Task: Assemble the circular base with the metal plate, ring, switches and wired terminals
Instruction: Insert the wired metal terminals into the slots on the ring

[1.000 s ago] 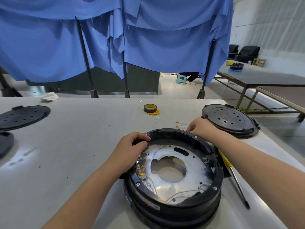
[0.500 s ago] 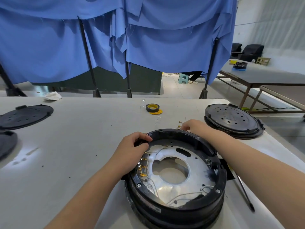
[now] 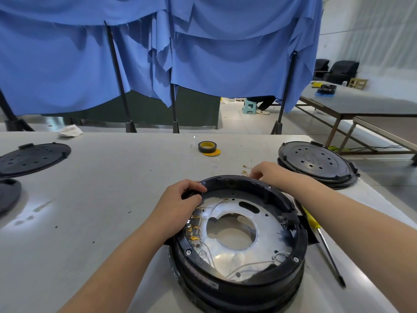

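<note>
Two hands meet my circular base (image 3: 239,251): left hand (image 3: 178,204) grips its rim at ten o'clock; right hand (image 3: 267,171), fingers curled, pinches loose terminals (image 3: 246,170) beyond twelve.

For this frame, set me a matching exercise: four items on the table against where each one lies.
Items:
1. tape roll
2. screwdriver
3. metal plate
4. crumpled cloth

Places:
A. inside the circular base
B. far left edge of the table
C. right of the base, beside the right forearm
D. far centre of the table

Pairs: 1-D, 2-C, 3-A, 4-B
</note>
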A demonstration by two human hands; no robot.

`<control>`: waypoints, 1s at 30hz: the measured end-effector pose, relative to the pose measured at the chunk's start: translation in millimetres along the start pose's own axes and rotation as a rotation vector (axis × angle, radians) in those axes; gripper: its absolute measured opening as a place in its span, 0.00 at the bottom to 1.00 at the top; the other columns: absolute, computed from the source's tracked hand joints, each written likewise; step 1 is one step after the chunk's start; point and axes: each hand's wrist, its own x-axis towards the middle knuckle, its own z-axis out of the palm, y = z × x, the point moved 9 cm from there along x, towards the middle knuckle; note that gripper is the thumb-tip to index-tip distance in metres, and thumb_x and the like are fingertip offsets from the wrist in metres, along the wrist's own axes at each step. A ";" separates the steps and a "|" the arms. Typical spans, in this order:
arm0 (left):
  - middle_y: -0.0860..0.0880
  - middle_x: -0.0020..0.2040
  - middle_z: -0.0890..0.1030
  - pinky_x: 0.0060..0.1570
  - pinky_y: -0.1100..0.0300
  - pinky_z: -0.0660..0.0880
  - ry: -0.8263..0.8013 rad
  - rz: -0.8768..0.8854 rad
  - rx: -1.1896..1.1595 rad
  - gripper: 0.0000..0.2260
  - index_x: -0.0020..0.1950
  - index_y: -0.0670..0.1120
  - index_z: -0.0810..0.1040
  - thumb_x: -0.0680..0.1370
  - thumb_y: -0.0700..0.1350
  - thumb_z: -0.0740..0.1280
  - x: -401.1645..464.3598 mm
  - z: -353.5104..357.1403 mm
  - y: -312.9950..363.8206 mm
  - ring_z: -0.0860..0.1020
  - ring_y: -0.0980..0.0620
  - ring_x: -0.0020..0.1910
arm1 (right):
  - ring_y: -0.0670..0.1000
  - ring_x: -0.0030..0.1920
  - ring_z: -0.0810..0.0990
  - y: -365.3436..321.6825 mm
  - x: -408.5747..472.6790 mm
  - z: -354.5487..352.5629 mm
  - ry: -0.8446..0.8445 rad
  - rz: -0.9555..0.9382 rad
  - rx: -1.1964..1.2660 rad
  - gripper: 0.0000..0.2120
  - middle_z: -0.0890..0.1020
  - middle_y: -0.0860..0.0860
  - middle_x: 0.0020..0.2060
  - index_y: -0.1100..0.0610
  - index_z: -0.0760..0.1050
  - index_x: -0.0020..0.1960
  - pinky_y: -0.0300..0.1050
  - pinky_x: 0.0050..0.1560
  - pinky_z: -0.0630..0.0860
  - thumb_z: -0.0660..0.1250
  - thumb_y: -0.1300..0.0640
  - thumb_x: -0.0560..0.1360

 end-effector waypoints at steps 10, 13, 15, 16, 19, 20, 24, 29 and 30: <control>0.59 0.51 0.80 0.36 0.80 0.68 0.001 -0.001 -0.007 0.10 0.47 0.54 0.81 0.77 0.39 0.66 -0.1 0.2 -0.3 0.78 0.63 0.47 | 0.52 0.51 0.80 5.5 -9.5 -29.9 0.250 -0.045 0.076 0.20 0.82 0.54 0.50 0.59 0.80 0.56 0.46 0.56 0.78 0.59 0.74 0.71; 0.60 0.51 0.80 0.35 0.79 0.69 -0.002 -0.002 0.000 0.10 0.47 0.54 0.81 0.77 0.40 0.66 0.1 0.4 -0.4 0.78 0.63 0.47 | 0.52 0.50 0.80 6.3 -13.1 -41.9 0.313 -0.048 0.089 0.19 0.82 0.55 0.49 0.59 0.79 0.56 0.47 0.57 0.77 0.58 0.73 0.72; 0.60 0.51 0.80 0.36 0.79 0.68 0.000 0.001 0.000 0.10 0.47 0.54 0.81 0.77 0.39 0.66 0.6 0.3 -0.4 0.78 0.63 0.48 | 0.53 0.51 0.80 5.5 -16.1 -48.2 0.340 -0.051 0.096 0.20 0.82 0.56 0.48 0.60 0.78 0.57 0.49 0.58 0.76 0.56 0.74 0.72; 0.59 0.51 0.80 0.37 0.79 0.68 0.002 0.004 -0.002 0.10 0.46 0.54 0.81 0.77 0.39 0.66 0.8 0.2 -0.4 0.77 0.64 0.48 | 0.54 0.51 0.79 5.1 -17.9 -51.4 0.354 -0.051 0.100 0.21 0.82 0.55 0.48 0.60 0.78 0.57 0.50 0.58 0.76 0.55 0.74 0.72; 0.60 0.51 0.80 0.37 0.80 0.68 0.006 0.011 -0.004 0.10 0.46 0.54 0.82 0.76 0.38 0.66 0.7 0.1 -0.1 0.77 0.65 0.49 | 0.55 0.52 0.79 2.1 -22.9 -60.3 0.395 -0.060 0.110 0.22 0.81 0.55 0.49 0.59 0.77 0.59 0.52 0.58 0.76 0.55 0.75 0.72; 0.60 0.51 0.80 0.38 0.80 0.68 0.006 0.012 -0.004 0.10 0.46 0.54 0.82 0.76 0.38 0.66 0.8 0.1 -0.1 0.77 0.65 0.49 | 0.54 0.52 0.78 1.0 -24.5 -62.9 0.407 -0.062 0.116 0.22 0.80 0.55 0.50 0.59 0.77 0.60 0.52 0.57 0.76 0.56 0.75 0.72; 0.60 0.52 0.80 0.38 0.78 0.68 -0.001 0.012 0.005 0.10 0.46 0.54 0.81 0.77 0.39 0.66 0.9 0.8 -0.1 0.77 0.66 0.50 | 0.52 0.51 0.78 -4.1 -31.0 -72.1 0.451 -0.079 0.098 0.19 0.80 0.53 0.53 0.58 0.77 0.60 0.50 0.56 0.77 0.59 0.72 0.75; 0.60 0.52 0.79 0.39 0.77 0.68 -0.004 0.009 0.011 0.10 0.46 0.54 0.81 0.77 0.39 0.66 0.4 0.9 -0.2 0.76 0.65 0.50 | 0.53 0.52 0.79 -9.1 -32.2 -73.8 0.444 -0.076 0.041 0.12 0.82 0.53 0.51 0.58 0.80 0.55 0.49 0.57 0.76 0.62 0.67 0.77; 0.59 0.52 0.79 0.38 0.77 0.68 -0.004 0.008 0.009 0.10 0.46 0.54 0.81 0.77 0.39 0.66 0.3 1.0 -0.1 0.76 0.65 0.50 | 0.53 0.51 0.79 -9.3 -33.2 -75.5 0.462 -0.074 0.055 0.11 0.82 0.53 0.50 0.58 0.80 0.54 0.49 0.56 0.76 0.62 0.66 0.77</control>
